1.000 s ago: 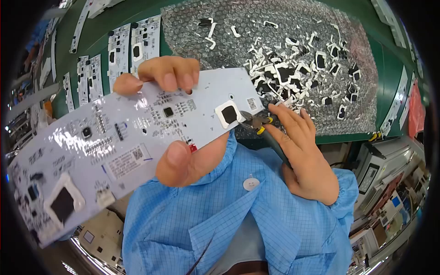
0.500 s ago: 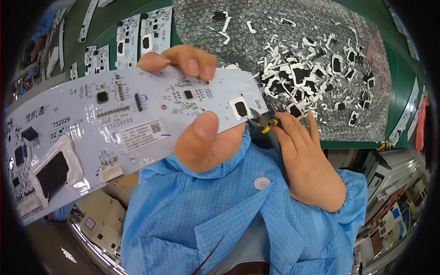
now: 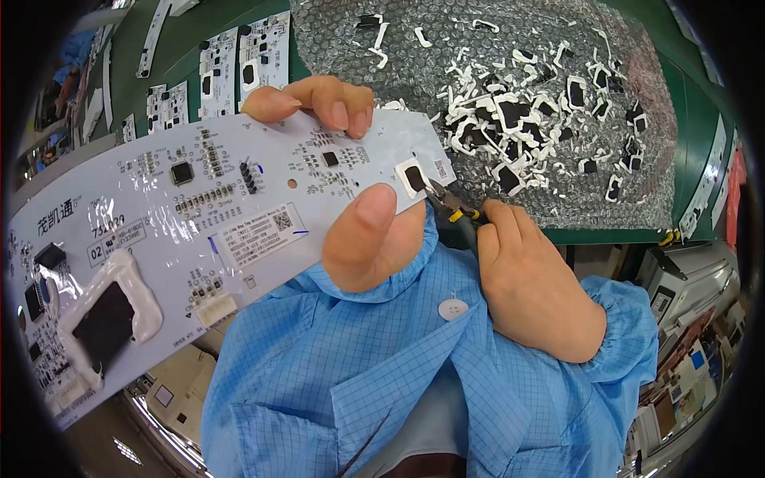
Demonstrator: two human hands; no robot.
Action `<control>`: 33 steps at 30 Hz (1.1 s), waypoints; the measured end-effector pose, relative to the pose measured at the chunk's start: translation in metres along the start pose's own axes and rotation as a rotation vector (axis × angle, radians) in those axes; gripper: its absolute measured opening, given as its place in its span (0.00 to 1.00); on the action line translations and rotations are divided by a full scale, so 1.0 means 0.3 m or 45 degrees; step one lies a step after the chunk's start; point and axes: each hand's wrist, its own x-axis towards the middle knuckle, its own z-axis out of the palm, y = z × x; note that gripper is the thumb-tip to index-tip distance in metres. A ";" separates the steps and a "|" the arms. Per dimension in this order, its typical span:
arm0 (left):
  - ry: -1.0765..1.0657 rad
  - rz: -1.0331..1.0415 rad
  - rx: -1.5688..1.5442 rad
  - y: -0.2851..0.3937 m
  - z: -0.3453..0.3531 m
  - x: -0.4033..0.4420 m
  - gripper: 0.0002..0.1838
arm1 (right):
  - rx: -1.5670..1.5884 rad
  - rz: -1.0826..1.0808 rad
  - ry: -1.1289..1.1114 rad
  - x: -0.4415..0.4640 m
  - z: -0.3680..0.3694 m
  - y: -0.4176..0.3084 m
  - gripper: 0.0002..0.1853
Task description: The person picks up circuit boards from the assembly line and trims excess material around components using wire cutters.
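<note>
A long white circuit board (image 3: 271, 187) is gripped by my left hand (image 3: 351, 191), its fingers over the upper edge and its thumb on the face. Near the board's right end is a black square framed in white material (image 3: 412, 178); a larger one (image 3: 107, 319) lies at the lower left. My right hand (image 3: 538, 283) is closed around pliers (image 3: 456, 209) with dark handles and yellow parts. The plier tips touch or nearly touch the right edge of the smaller white frame. The hand hides most of the handles.
Bubble wrap (image 3: 351, 80) covers part of the green table (image 3: 692, 119), with a heap of white and black scraps (image 3: 510, 119) on it. More circuit boards (image 3: 219, 76) lie at the upper left, others (image 3: 705, 183) at the right. Grey equipment (image 3: 685, 271) stands at the lower right.
The board has turned and its left part is nearer the camera. The pliers remain at the smaller frame, and my right hand's fingers are drawn closer together around them.
</note>
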 end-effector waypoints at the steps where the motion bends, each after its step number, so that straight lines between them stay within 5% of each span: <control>1: 0.029 0.008 0.013 0.000 0.005 -0.003 0.34 | 0.074 0.034 -0.062 0.000 -0.004 -0.002 0.19; 8: 0.031 0.066 0.024 -0.008 0.009 -0.011 0.34 | 0.146 0.018 0.038 -0.010 0.013 0.004 0.15; 19: -0.020 -0.105 -0.306 0.101 -0.016 0.040 0.37 | 0.097 -0.134 0.336 -0.006 -0.001 -0.009 0.27; 33: 0.052 -0.253 -0.250 0.079 0.023 0.023 0.38 | 0.186 -0.023 0.115 -0.029 0.002 -0.010 0.19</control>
